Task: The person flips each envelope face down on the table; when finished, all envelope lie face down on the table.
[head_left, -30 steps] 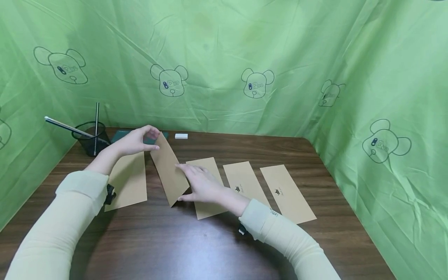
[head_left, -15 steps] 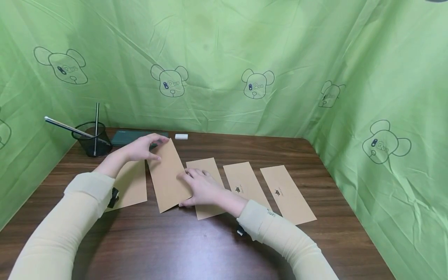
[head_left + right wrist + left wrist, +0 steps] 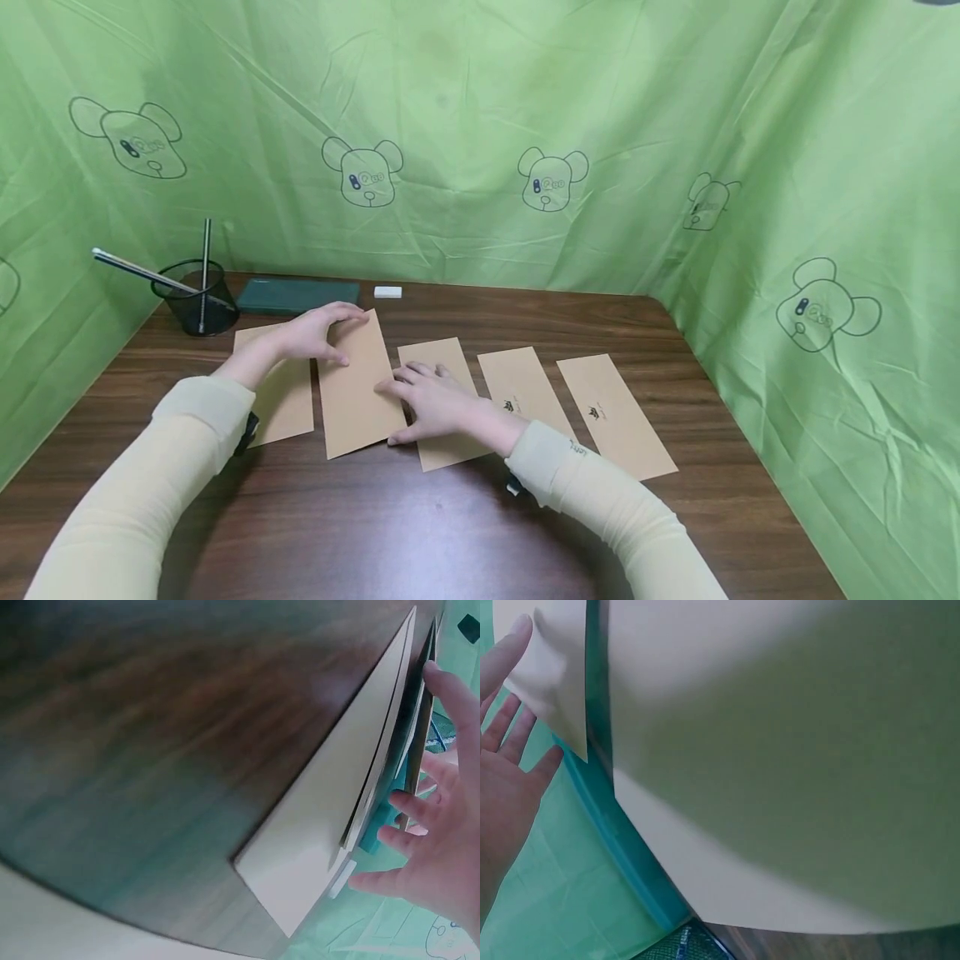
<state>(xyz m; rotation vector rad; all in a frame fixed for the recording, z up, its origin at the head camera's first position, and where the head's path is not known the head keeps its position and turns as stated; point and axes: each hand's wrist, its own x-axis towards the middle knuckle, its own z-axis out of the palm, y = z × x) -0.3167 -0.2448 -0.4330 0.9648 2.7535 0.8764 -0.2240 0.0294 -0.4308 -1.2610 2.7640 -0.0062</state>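
In the head view a plain brown kraft-paper card lies nearly flat, second from the left in a row of several. My left hand grips its far part, thumb on the face and fingers at the far edge. The right hand holds its right edge low down, thumb near the bottom corner. Under my left forearm lies the leftmost card, partly covered. Another card sits beneath the right hand. Further right, two cards show small crown prints. The left wrist view shows straight fingers.
A black mesh pen cup with pens stands at the back left. Behind the cards lie a dark green flat case and a white eraser. Green curtain closes off the back and sides of the wooden table.
The gripped card has tipped from a steep slant to almost flat. My left hand has come nearer and a little right with it, exposing the green case. The right hand has hardly moved.
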